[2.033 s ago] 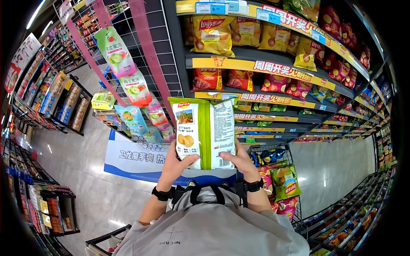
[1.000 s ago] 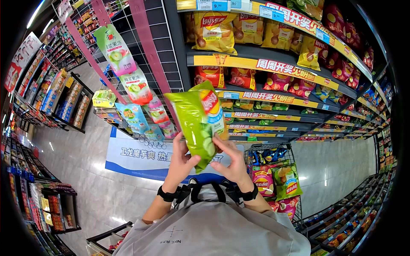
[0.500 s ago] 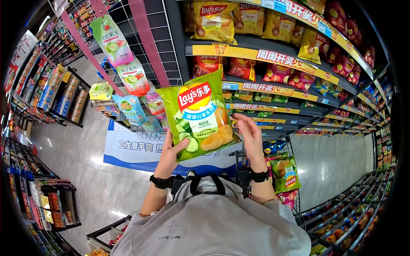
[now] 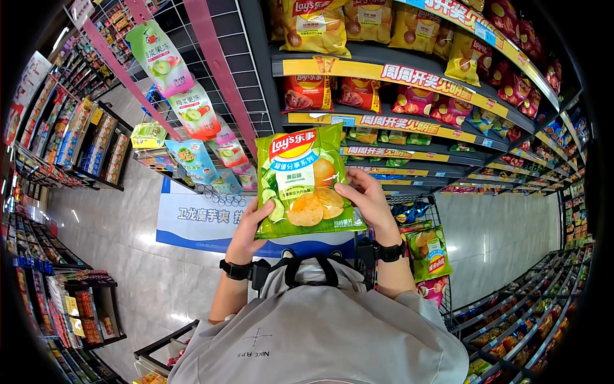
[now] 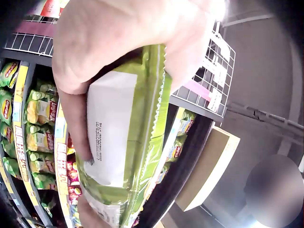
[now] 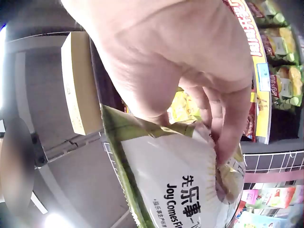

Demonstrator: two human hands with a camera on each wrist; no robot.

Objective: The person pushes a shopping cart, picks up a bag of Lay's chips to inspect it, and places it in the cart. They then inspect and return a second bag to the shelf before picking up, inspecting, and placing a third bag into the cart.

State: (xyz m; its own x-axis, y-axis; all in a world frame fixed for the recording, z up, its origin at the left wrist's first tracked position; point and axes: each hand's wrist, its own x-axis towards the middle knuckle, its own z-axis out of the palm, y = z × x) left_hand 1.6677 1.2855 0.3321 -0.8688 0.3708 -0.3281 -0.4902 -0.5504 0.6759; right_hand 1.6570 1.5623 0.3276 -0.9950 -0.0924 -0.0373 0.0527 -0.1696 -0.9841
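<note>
A green Lay's chip bag (image 4: 302,182) is held upright in front of the person, its printed front facing up to the head view. The left hand (image 4: 248,227) grips its left side with the thumb on the front. On the right side, the right hand (image 4: 368,200) pinches the bag, thumb in front and fingers behind. In the left wrist view the left hand (image 5: 114,42) curls round the bag (image 5: 111,128), near its crimped edge. The right wrist view shows the right hand (image 6: 175,61) on the bag (image 6: 166,171), with fingers along its far side.
Shelves of yellow Lay's bags (image 4: 313,25) and red ones (image 4: 308,93) stand ahead. Pouches (image 4: 160,59) hang on a wire rack at the left. A cart at the right holds another green bag (image 4: 428,253). A blue-white printed panel (image 4: 192,221) lies below the rack.
The bag has turned from its back, past its side, to its front. The right hand, off the bag half a second ago, now holds its right side. Shelves sit slightly higher in view.
</note>
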